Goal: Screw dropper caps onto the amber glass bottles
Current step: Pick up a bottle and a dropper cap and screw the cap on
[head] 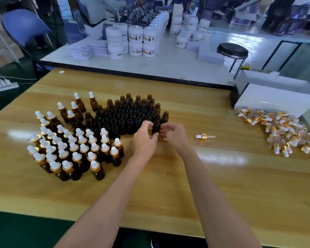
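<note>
On the wooden table (168,185), the left hand (145,138) grips an uncapped amber bottle (155,127) at the near edge of the open bottles (129,113). The right hand (174,135) curls just beside it; contact is unclear. Capped bottles (75,147) stand to the left, a single dropper cap (203,136) lies right of the hands, and a pile of caps (279,133) lies farther right.

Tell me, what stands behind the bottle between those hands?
Uncapped amber bottles crowd right behind the held bottle. The left hand and right hand cover its sides, hiding neighbouring bottles' bases.
</note>
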